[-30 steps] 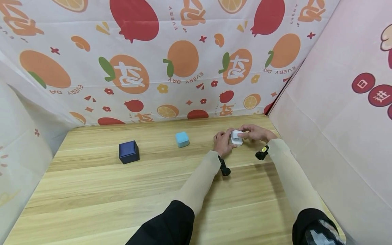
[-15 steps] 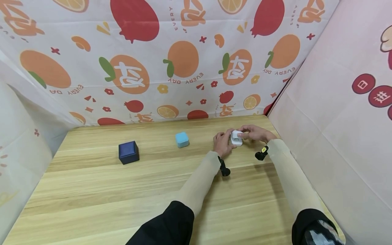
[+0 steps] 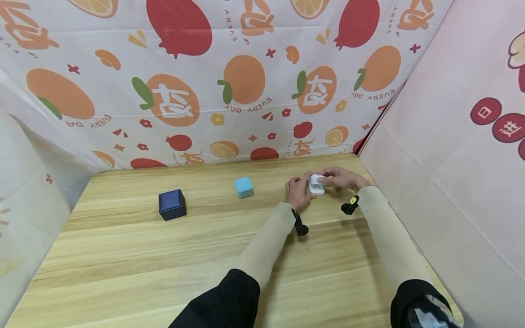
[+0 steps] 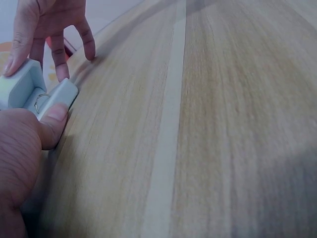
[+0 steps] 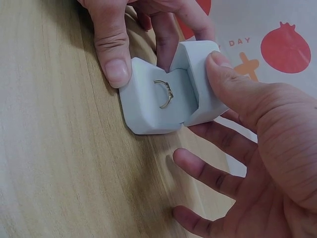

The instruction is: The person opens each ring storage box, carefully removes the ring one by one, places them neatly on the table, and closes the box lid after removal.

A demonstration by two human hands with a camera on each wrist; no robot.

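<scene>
Two hands at a small pale box point(image 4: 65, 95) with its lid point(image 4: 21, 85) raised and a ring point(image 4: 37, 100) inside.

The box sits by the left edge of the worktop point(image 4: 242, 124); the left hand point(image 4: 19, 156) presses a thumb to its base, while the right hand point(image 4: 49, 22), reaching down from the far side, has its thumb on the lid and other fingers hanging beyond the box. The thin, gold-coloured ring stands in the base. A pale stripe point(image 4: 168, 109) runs along the wood grain from far edge to near.
</scene>
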